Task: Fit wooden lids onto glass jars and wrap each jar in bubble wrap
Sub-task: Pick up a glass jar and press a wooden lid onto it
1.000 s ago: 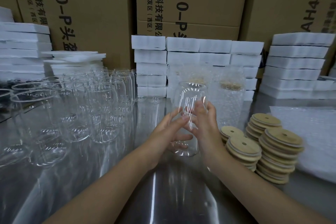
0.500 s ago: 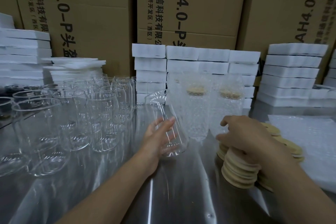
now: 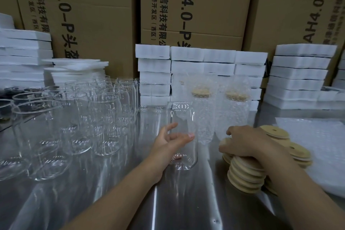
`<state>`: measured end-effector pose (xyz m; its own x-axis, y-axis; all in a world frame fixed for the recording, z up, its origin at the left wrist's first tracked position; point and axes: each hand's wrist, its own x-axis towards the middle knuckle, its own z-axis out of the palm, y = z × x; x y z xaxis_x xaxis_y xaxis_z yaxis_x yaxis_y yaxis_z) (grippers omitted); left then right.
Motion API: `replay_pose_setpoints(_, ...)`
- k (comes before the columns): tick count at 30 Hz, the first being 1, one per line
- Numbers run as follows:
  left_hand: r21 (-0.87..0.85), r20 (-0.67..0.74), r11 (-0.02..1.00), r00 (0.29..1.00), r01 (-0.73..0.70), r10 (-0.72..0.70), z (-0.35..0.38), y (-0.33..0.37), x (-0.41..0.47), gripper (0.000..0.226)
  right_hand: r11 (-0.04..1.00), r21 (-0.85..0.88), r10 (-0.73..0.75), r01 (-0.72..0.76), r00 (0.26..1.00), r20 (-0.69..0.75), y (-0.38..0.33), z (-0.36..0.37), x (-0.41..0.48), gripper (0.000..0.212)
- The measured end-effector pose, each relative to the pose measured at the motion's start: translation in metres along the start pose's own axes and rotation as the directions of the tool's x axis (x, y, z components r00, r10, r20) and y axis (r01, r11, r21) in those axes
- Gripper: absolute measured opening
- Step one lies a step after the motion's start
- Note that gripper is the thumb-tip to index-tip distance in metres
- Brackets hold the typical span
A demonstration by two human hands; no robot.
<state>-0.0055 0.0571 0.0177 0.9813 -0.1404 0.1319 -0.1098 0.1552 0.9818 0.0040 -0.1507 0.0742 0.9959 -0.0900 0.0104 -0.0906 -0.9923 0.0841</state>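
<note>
Status: two wrapped jars (image 3: 203, 114) stand at 1 o'clock from the jar (image 3: 183, 115) in work, lids on under the wrap, so two units look done. Current jar is upright on the table (image 3: 168, 203), dead centre, no lid, no wrap. Left hand (image 3: 171, 143) cups it from 9 o'clock: thumb up along the near-left wall, fingers laid loosely round the body, a light steadying hold, not a squeeze. Right hand (image 3: 248, 142) is at 3 o'clock on the lids (image 3: 246, 175), several stacks side by side; fingers are curled over the top lid (image 3: 225, 141) of the nearest stack. Can't tell if that lid is free of the stack yet. Bubble wrap (image 3: 317, 145) lies flat at 3 o'clock, past the lids, untouched for this jar. Big cluster of bare jars (image 3: 104, 117) at 9 to 10 o'clock, all open-topped, more than I can count through the glare. My read: early in the batch. Left for this unit: lift the lid, seat it on the rim, then wrap. After that, repeat for the whole cluster. Foam (image 3: 298, 73) and cartons (image 3: 196, 5) at 12 o'clock aren't in play.
</note>
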Motion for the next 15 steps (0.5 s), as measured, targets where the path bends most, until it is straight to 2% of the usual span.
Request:
replay_pose_setpoints(3,0.025,0.000,1.000,1.000,-0.010,0.010,0.001,-0.003,0.002,0.080,0.997,0.071,-0.012,0.017,0.998,-0.068,-0.002,0.000,0.000,0.067)
replay_pose_setpoints(6,0.045,0.009,0.998,0.999,-0.039,0.038,0.000,-0.005,0.004,0.078,0.924,0.374,0.042,0.075,0.955,-0.295,-0.008,-0.003,-0.005,0.070)
replay_pose_setpoints(7,0.059,0.015,0.997,0.999,-0.050,0.049,0.000,-0.006,0.004,0.081,0.850,0.508,0.077,0.143,0.918,-0.388,-0.011,-0.005,-0.007,0.070)
replay_pose_setpoints(9,0.112,0.043,0.991,0.997,-0.076,0.071,-0.001,-0.007,0.004,0.088,0.633,0.705,0.164,0.321,0.834,-0.527,-0.017,-0.011,-0.013,0.067)
replay_pose_setpoints(11,0.156,0.079,0.982,0.993,-0.104,0.092,-0.002,-0.010,0.004,0.088,0.428,0.772,0.216,0.470,0.776,-0.592,-0.022,-0.017,-0.019,0.060)
replay_pose_setpoints(15,0.188,0.122,0.974,0.987,-0.125,0.103,-0.002,-0.012,0.005,0.086,0.068,0.776,0.247,0.627,0.743,-0.622,-0.034,-0.018,-0.029,0.053)
